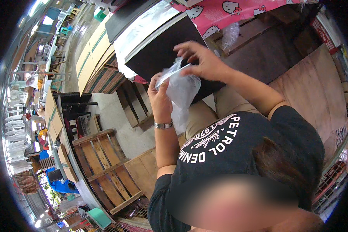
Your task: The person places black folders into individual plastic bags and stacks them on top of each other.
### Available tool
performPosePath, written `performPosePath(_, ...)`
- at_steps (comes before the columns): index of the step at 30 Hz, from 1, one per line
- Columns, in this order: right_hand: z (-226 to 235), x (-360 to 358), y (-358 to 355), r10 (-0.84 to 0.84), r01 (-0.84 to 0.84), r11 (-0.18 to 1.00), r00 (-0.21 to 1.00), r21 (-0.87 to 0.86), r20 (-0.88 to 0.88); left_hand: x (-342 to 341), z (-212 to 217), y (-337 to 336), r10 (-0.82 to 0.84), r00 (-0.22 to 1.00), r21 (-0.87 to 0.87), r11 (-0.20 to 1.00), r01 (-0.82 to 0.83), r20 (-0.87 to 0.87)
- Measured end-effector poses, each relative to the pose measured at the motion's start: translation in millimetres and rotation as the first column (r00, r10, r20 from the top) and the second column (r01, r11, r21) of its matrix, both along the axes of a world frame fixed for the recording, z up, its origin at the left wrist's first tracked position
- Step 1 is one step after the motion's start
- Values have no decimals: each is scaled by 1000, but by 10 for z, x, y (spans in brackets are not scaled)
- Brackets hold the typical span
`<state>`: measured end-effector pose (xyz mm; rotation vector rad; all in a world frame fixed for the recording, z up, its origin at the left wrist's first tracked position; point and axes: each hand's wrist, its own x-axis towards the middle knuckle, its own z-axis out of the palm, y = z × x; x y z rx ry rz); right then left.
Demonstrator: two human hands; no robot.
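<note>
My left hand [159, 91] is closed on the gathered upper edge of a clear plastic bag [185, 89], thumb on top. The bag hangs down over my lap, wrinkled and see-through; I cannot make out anything inside. At the bag's right side is my right hand [205, 63], slightly blurred, its fingers apart and its thumb against the plastic. Behind both hands lies a flat black surface [154, 50] with a pale edge. White plastic sheets [133, 38] lie beside it on the left.
A pink patterned cloth [216, 15] covers the far right. Flattened cardboard boxes [94, 54] are stacked at the left. Wooden pallets [104, 154] stand lower left, and a brown wooden board [309, 100] is at my right. Crumpled clear plastic [231, 34] hangs by the cloth.
</note>
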<state>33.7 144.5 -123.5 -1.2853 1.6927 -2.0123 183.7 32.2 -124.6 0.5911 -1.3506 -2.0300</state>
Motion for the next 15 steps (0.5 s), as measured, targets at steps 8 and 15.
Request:
performPosePath(8,-161,-103,6,31,-43,999,931,25,365,-98,-250,132,107,991,-204,971,-122,-81)
performPosePath(15,-239,-23,99,27,-81,990,911,113,411,-118,-52,129,-74,988,-36,996,79,132)
